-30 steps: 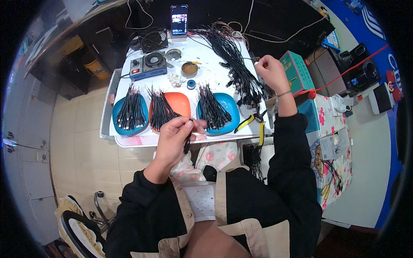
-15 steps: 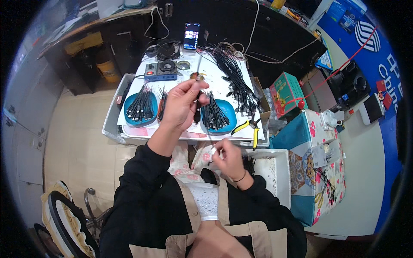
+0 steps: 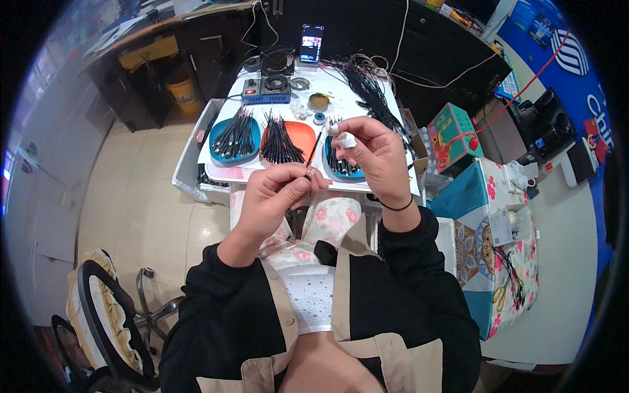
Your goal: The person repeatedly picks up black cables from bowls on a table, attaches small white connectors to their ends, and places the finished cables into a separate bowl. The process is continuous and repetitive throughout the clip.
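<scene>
Left hand [image 3: 275, 196] pinched shut on the lower end of a thin black cable piece [image 3: 313, 152], right hand [image 3: 370, 154] curled beside its upper end, fingertips wrapped in white tape. Just beyond, over the white table [image 3: 341, 78]: 2 blue round trays [image 3: 219, 134] and 1 orange tray [image 3: 304, 134], each loaded with black cable bundles.

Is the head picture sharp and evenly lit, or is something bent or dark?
Head view: fisheye bends the white table edges, corners are black; left hand and right hand are sharp and evenly lit; no strong glare.
</scene>
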A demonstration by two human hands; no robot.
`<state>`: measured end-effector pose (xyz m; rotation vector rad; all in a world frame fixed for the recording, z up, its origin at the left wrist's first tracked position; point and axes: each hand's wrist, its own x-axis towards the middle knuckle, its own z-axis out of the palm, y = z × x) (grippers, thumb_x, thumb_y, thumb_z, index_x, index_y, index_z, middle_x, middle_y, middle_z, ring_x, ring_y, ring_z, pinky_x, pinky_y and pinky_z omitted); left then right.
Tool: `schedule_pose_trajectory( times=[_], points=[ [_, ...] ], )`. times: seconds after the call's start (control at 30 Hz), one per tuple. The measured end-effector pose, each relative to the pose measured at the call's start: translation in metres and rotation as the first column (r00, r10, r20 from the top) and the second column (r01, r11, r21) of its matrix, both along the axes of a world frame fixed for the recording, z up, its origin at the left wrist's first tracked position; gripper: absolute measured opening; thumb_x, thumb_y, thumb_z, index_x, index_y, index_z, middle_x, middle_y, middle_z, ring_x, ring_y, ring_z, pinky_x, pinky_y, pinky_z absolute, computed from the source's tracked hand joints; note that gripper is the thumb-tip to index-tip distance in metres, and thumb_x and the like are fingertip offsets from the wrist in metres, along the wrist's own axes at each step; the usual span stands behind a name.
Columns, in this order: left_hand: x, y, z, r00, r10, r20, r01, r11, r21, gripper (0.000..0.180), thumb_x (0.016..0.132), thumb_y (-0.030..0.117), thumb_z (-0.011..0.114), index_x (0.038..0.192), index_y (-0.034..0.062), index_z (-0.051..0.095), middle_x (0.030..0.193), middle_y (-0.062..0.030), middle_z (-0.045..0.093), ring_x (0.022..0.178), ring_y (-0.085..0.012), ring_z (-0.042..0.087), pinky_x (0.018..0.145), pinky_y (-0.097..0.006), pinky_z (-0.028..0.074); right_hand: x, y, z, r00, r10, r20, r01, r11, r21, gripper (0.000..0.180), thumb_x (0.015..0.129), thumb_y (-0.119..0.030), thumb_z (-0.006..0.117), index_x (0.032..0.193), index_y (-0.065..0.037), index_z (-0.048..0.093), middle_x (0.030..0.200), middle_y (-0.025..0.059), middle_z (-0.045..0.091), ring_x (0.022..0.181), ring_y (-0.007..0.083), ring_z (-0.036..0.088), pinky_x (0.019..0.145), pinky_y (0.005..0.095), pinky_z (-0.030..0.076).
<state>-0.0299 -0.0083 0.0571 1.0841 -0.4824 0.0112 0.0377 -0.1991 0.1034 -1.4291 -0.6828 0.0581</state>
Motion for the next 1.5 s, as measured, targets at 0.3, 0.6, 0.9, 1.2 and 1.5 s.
schedule_pose_trajectory(
  times=[0.3,0.6,0.9,1.2,1.5],
  points=[
    [-0.001,-0.011,-0.003,0.955,0.119,-0.273,-0.179,0.962,-0.205,0.020,0.097,0.010,0.052,0.101,-0.0073,0.060,0.100,-0.0178,0.067,0.075,-0.0153,0.067,0.068,-0.025,0.055,-0.016,0.005,-0.002,0.989,-0.076,0.129,0.079,0.997,-0.023,0.007,0.087,-0.004,0.067,0.092,0.000,0.065,0.080,0.0002,0.062,0.071,0.0026,0.055,0.061,0.0160,0.042],
    [-0.004,-0.036,-0.018,0.834,0.487,0.260,-0.544,0.804,0.238,0.015,0.092,0.005,0.058,0.102,-0.0048,0.064,0.078,-0.0051,0.065,0.064,-0.0077,0.056,0.056,-0.020,0.043,-0.048,0.014,-0.041,0.957,-0.280,-0.072,0.277,0.960,-0.042,0.011,0.083,-0.002,0.067,0.083,-0.002,0.056,0.074,-0.0020,0.057,0.065,0.0021,0.051,0.058,0.0175,0.041],
    [0.007,-0.024,-0.016,0.927,-0.099,-0.361,0.084,0.995,-0.056,0.016,0.095,0.010,0.055,0.098,-0.0029,0.064,0.066,-0.0010,0.056,0.050,-0.0020,0.037,0.045,-0.018,0.026,-0.044,-0.011,-0.046,0.997,-0.079,-0.004,0.079,0.997,0.014,0.015,0.083,-0.001,0.066,0.097,0.000,0.059,0.090,0.0012,0.059,0.080,0.0062,0.055,0.072,0.0202,0.044],
    [0.009,-0.025,-0.016,0.936,-0.114,-0.332,0.118,0.993,-0.006,0.016,0.095,0.010,0.056,0.099,-0.0040,0.064,0.070,-0.0044,0.061,0.051,-0.0030,0.040,0.045,-0.018,0.028,-0.043,-0.011,-0.052,0.993,-0.112,-0.026,0.112,0.993,0.022,0.013,0.079,0.005,0.061,0.090,-0.001,0.056,0.084,-0.0007,0.054,0.074,0.0041,0.049,0.066,0.0184,0.041],
    [-0.001,-0.040,-0.028,0.975,0.188,-0.117,-0.180,0.981,0.077,0.016,0.092,0.003,0.058,0.104,-0.0053,0.065,0.076,-0.0060,0.064,0.061,-0.0058,0.053,0.051,-0.018,0.037,-0.049,0.002,-0.070,0.973,-0.165,-0.160,0.199,0.953,0.228,0.013,0.081,0.006,0.060,0.088,-0.002,0.053,0.087,0.0015,0.055,0.075,0.0065,0.053,0.068,0.0213,0.044]
  ],
)
